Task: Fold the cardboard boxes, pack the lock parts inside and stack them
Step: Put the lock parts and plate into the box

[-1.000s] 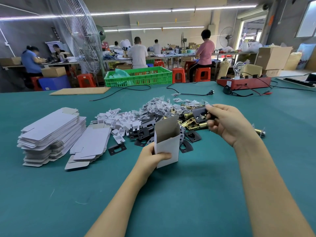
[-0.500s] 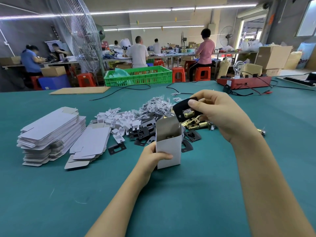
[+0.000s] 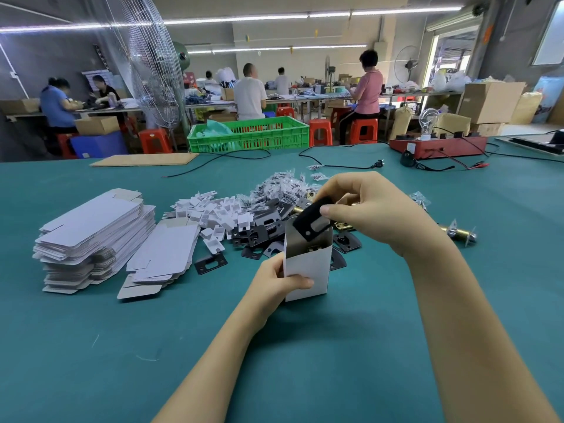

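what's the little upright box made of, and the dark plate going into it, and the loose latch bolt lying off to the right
Box: thin paperboard, matte white outside, grey-brown inside at the open top.
Dark plate: probably stamped metal with a matte black coating, flat and thin, with a punched hole.
Latch bolt: metal, with a shiny brass-coloured barrel and silvery ends that glint.

Flat box stack (image 3: 91,230) left of parts pile (image 3: 268,215), upright box (image 3: 308,264) before pile, crate (image 3: 248,134) behind table (image 3: 91,346)
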A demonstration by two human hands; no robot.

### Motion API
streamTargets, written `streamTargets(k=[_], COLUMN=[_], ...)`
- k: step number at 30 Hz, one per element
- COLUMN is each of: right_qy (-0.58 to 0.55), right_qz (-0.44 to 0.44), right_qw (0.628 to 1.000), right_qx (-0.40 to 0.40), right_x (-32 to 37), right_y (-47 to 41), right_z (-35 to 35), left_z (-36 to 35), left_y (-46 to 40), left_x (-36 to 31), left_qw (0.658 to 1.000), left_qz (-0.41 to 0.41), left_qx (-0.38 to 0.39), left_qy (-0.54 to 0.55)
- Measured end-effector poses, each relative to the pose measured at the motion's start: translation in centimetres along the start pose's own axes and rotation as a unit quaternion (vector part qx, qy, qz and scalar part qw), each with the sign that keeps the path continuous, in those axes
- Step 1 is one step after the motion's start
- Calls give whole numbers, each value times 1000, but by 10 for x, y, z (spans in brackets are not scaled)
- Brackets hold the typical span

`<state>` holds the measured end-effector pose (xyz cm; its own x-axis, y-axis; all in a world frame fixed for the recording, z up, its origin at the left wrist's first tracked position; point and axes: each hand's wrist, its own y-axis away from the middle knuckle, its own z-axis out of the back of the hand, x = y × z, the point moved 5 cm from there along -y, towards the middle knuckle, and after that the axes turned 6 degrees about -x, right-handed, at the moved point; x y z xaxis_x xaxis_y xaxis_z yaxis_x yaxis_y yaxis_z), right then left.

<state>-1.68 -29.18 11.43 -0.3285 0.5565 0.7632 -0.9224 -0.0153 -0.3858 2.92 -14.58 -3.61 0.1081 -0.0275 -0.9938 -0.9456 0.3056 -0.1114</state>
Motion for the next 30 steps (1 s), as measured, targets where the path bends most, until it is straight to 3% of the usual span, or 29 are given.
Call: streamTargets(k=[24,30], right_qy=[121,100], right_qz=[64,60], right_qw=[991,992], right_qx=[-7,54], right_x=[3,6], right_y=[-3,1], right_z=[-4,-4], left_z=[0,0], left_y=[-2,-1], left_x=[0,-2], left_qw=[999,1000], left_qz=[2,-14], left_qx=[15,20], left_qy=[30,15])
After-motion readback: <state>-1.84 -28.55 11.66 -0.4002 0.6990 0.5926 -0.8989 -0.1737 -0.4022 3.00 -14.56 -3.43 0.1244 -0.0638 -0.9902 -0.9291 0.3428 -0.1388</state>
